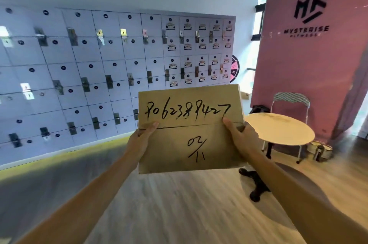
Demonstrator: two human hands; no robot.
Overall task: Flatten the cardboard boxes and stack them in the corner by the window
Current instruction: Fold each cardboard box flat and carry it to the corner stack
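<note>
A cardboard box (pixel 191 128) is held up at the centre of the frame, its broad face turned toward the camera so the handwritten black digits and marks on it read upright. The left hand (pixel 142 137) grasps its left edge with the thumb laid over the front face near the seam that runs across the middle; the right hand (pixel 238 136) clasps the right edge the same way, thumb on the front, the other fingers hidden behind. Holding it by both side edges keeps the panel steady and square, which would suit either reading the writing or carrying it across the room. Whether it is already pressed flat cannot be told for sure, since only a sliver of its right side shows. Filling the left of the frame is a wall of lockers (pixel 99 68). At right stands a pink panel (pixel 310 64) with a dark logo, and below it, at centre right, a round white table (pixel 282 128) with a folding chair (pixel 290 102) behind it. Bright daylight shows in the gap between lockers and panel, probably the window side, where another small box (pixel 245 95) sits on the floor.
</note>
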